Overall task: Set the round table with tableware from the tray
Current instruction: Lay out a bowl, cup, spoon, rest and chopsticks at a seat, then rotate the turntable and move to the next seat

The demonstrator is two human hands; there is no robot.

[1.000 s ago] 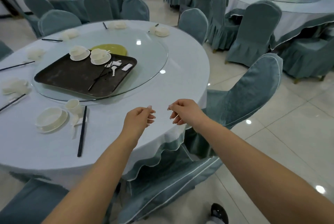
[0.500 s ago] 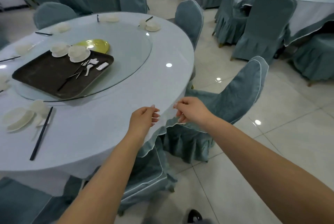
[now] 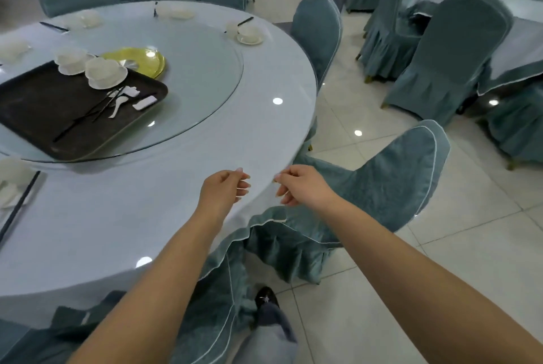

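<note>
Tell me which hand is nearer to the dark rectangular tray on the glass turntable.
Left. The left hand hovers over the tablecloth edge, right of and nearer the camera than the dark rectangular tray. The right hand is further right, by the table's rim.

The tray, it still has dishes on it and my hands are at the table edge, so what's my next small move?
Probably reach the left hand to the bowl set on the tray: both hands look empty, and the table stretch before you has no setting.
</note>
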